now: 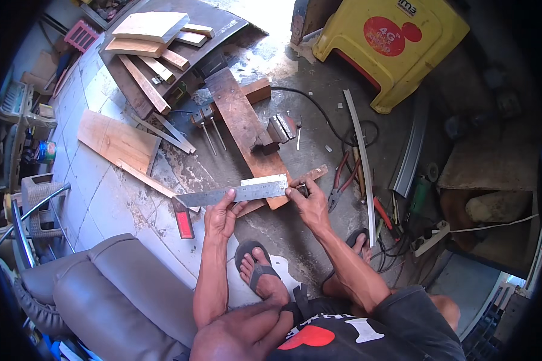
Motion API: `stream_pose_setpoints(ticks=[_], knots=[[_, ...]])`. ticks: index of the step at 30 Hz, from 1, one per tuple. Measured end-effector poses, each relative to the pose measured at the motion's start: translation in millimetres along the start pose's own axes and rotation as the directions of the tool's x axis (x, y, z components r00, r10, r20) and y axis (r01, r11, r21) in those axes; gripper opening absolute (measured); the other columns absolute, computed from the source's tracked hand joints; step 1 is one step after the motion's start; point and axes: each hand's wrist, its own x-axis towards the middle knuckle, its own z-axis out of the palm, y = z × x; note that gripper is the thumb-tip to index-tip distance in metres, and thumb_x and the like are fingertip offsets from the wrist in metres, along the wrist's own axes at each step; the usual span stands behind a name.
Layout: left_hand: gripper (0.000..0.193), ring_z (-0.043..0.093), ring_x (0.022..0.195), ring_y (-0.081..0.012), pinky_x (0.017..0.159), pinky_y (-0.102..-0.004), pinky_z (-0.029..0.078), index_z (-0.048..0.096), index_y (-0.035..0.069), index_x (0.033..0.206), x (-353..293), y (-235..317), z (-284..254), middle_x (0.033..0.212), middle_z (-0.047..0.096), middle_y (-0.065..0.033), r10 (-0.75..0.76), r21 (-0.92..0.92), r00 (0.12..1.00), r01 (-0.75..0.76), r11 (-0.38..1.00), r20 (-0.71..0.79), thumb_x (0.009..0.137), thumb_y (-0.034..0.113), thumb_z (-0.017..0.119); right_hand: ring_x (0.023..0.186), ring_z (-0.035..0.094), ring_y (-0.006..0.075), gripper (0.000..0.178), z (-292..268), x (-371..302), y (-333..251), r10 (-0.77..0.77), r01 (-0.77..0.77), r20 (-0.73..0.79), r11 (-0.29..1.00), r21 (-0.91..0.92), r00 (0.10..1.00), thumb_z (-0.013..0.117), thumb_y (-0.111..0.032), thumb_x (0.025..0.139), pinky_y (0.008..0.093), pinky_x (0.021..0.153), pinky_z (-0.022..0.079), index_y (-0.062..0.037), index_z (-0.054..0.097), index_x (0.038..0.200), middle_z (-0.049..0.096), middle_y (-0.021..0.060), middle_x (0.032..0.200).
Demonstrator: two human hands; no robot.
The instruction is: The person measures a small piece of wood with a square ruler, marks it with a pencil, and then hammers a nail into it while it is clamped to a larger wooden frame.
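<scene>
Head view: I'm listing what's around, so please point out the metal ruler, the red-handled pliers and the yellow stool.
Metal ruler [254,192], head view: on its flat face.
Red-handled pliers [336,192], head view: near the pivot.
Yellow stool [394,65], head view: plain yellow plastic below the red circle.

ruler [256,191]: silver-grey, shows dark graduation marks | far-right stool [392,63]: yellow, red round patches | near-left armchair [132,292]: grey-brown | near shirt [397,313]: dark, red-and-white print | left tiles [99,180]: white

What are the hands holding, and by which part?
A metal ruler: the left hand near the middle of its lower edge, the right hand at its right end.
</scene>
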Motion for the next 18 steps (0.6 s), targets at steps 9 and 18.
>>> stream_pose_setpoints(ticks=[9, 18], knots=[[0.025, 0.074, 0.094, -0.0279, 0.080, -0.0401, 0.066, 0.062, -0.002, 0.114, 8.8, -3.2, -4.9, 0.107, 0.071, -0.0154, -0.016, -0.023, 1.000, 0.016, 1.000, -0.019, 0.093, 0.007, 0.073, 0.075, 0.057, 0.0130, 0.024, 0.9, 4.4, 2.5, -0.012, 0.012, 0.010, 1.000, 0.027, 1.000, 0.073, -0.021, 0.090, 0.0321, 0.069, 0.048, -0.0005, 0.066, 0.100, 0.063, 0.0047, 0.079], [0.022, 0.073, 0.095, -0.0253, 0.079, -0.0383, 0.064, 0.066, 0.003, 0.112, 8.2, 0.7, -6.3, 0.107, 0.073, -0.0119, -0.040, -0.018, 0.999, 0.040, 0.999, -0.012, 0.093, 0.008, 0.075, 0.075, 0.056, 0.0123, 0.023, 2.1, 5.6, 1.8, 0.004, -0.006, 0.036, 0.998, 0.058, 0.999, 0.073, -0.020, 0.090, 0.0313, 0.069, 0.047, -0.0005, 0.066, 0.100, 0.062, 0.0032, 0.079]])
